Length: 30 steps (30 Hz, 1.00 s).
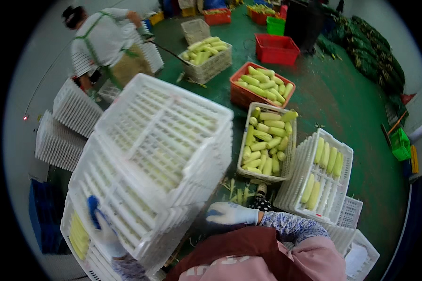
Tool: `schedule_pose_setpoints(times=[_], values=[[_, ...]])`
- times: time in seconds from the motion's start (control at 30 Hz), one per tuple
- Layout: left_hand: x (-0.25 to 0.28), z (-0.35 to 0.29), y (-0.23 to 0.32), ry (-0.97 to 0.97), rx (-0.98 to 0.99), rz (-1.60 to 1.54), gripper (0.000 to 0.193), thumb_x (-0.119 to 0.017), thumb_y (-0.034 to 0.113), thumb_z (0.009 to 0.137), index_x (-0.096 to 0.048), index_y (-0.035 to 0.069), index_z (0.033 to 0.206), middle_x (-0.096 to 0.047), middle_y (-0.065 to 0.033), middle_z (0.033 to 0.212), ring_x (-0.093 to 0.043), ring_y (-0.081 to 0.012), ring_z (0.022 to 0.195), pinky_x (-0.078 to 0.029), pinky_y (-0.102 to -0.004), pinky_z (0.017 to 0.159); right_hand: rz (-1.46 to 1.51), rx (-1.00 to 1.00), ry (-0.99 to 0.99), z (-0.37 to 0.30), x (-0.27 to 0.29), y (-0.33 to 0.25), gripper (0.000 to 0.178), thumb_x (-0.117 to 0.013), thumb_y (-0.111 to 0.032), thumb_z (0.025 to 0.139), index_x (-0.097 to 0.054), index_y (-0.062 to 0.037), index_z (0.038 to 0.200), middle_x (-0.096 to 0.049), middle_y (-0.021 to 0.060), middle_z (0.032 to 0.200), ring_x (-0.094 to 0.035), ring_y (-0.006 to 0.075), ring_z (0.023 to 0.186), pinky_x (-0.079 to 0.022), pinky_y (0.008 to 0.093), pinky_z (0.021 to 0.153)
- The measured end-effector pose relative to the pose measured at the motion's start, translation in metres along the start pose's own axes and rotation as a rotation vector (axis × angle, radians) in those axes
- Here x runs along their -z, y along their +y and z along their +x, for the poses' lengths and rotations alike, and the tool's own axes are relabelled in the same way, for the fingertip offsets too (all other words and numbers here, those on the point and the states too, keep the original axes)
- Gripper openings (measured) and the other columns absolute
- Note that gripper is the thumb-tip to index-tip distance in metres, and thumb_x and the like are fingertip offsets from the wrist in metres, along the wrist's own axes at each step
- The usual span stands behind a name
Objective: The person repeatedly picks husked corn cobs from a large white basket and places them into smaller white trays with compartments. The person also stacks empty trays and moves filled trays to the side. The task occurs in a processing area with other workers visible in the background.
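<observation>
My left hand (105,230), in a white glove with blue fingers, is at the left edge of a stack of white slatted plastic trays (126,199). Its fingers stretch up along the tray edge, somewhat blurred, with a gap between them. Pale green peeled cobs (79,236), seemingly corn, lie in a lower tray beside this hand. My right hand (232,213), gloved alike, hovers before my apron, right of the stack and apart from it. Its fingertips are turned under and hidden. Another white tray (164,133) tops the far part of the stack.
Cobs fill a cream basket (291,154), a red crate (237,97) and a farther beige crate (215,65). More trays (341,185) with cobs stand at right. Husk scraps (239,195) litter the green floor (328,103). A co-worker (103,40) bends by tray stacks (61,140) at left.
</observation>
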<state>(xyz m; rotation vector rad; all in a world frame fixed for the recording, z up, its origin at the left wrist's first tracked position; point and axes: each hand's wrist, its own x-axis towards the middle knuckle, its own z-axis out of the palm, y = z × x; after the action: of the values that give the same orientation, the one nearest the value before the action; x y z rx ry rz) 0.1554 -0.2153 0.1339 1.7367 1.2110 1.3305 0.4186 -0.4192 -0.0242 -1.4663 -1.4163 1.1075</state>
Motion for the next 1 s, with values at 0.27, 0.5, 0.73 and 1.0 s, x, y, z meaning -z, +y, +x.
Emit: schedule_pose_setpoints(times=[0.27,0.5,0.73,1.0], values=[[-0.324,-0.133,0.048,-0.910,-0.067,-0.035,0.025,-0.055,-0.006,0.084,-0.064,-0.003,0.107,-0.067,-0.0150,0.104,-0.065,-0.0227,0.095,-0.050,-0.0326,0.085,0.094,-0.717,0.166,-0.116,0.151,0.195,0.048,-0.059,-0.042,0.088,-0.059,-0.0007,0.113,-0.065,0.0228,0.107,-0.061,0.0363,0.103,-0.048,0.0412,0.087],[-0.483,-0.199,-0.033,-1.260,0.636,-0.066,0.025,-0.051,0.009,0.097,-0.061,-0.007,0.114,-0.068,-0.0112,0.106,-0.063,-0.0156,0.097,-0.048,-0.0278,0.091,-0.074,-0.953,0.216,-0.127,0.235,0.412,0.055,-0.059,-0.042,0.086,-0.054,0.0000,0.121,-0.062,0.0268,0.112,-0.059,0.0383,0.108,-0.047,0.0428,0.092],[-0.650,-0.228,-0.135,-1.301,0.911,-0.230,0.030,-0.049,0.014,0.100,-0.057,-0.007,0.119,-0.066,-0.0124,0.109,-0.063,-0.0171,0.098,-0.049,-0.0290,0.092,-0.615,-0.950,0.830,-0.072,0.399,0.597,0.065,-0.064,-0.028,0.081,-0.039,0.0009,0.134,-0.053,0.0269,0.117,-0.052,0.0422,0.110,-0.044,0.0497,0.092],[-0.769,-0.248,-0.253,-1.298,0.893,-0.183,0.036,-0.056,0.015,0.095,-0.053,-0.005,0.125,-0.062,-0.0140,0.114,-0.062,-0.0197,0.102,-0.048,-0.0303,0.094,-1.224,-1.227,0.430,-0.016,0.566,0.657,0.046,-0.052,-0.014,0.090,-0.045,-0.0094,0.135,-0.043,0.0128,0.140,-0.045,0.0337,0.125,-0.042,0.0442,0.101]])
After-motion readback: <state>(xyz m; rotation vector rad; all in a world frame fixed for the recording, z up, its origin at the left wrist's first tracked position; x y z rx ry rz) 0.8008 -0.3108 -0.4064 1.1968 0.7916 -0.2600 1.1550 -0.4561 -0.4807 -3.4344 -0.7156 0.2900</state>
